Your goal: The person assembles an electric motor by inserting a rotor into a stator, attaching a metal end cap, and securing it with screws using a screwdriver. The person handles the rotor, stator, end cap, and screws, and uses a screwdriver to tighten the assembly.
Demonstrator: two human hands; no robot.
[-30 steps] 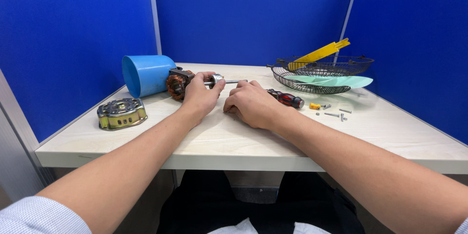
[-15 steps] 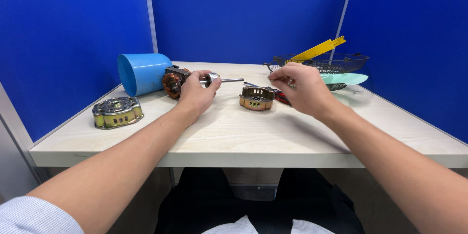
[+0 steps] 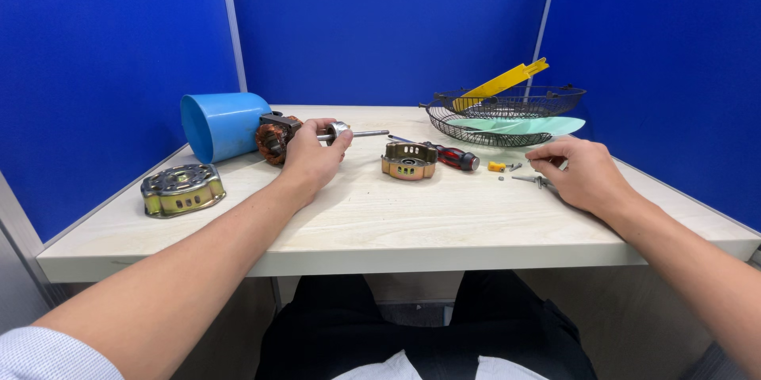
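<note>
The left hand (image 3: 311, 160) grasps the copper-wound motor rotor with steel shaft (image 3: 277, 137) on the pale wooden bench (image 3: 412, 213). The right hand (image 3: 581, 176), well apart, pinches among small metal screws (image 3: 529, 179).

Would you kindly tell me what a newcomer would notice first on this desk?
Probably the left hand gripping a motor rotor by its shaft, beside a blue cup lying on its side. To the right, the right hand rests at small screws, before a wire guard.
</note>
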